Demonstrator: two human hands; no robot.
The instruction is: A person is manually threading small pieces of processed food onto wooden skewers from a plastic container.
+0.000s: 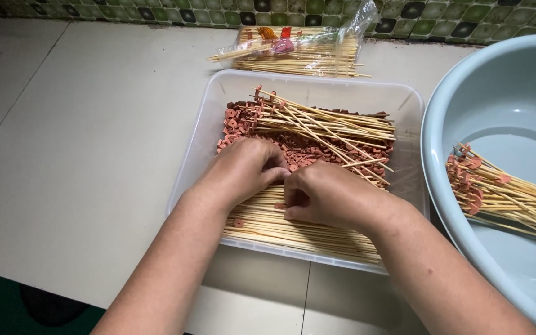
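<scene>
1. 2 hands are all I have to work with here, and both sit low inside the clear plastic tub point(215, 102). My left hand point(243, 170) is curled over the heap of small reddish-brown rings point(308, 155), fingertips bent down into them. I cannot tell whether it has actually pinched 1.
2. My right hand point(327, 195) is closed loosely with the thumb tucked in, resting on the bare bamboo skewers point(293, 232) along the tub's near wall. It looks to be gripping something thin, probably 1 skewer, but the fingers hide it.
3. I judge the step in hand to be threading: a ring meeting a stick right where the 2 hands touch.
4. The next move, as I read it, calls for a steady point and a fine pinch, since the rings are tiny and the hole is small.
5. The rings look flat, matte and dry, with punched centres. They fill the tub's middle and far left, partly under a loose pile of skewers point(333, 124).
6. Loaded skewers point(497, 192) lie in the pale blue basin point(460, 93) to the right. A clear bag of skewers point(299, 49) lies beyond the tub.
</scene>
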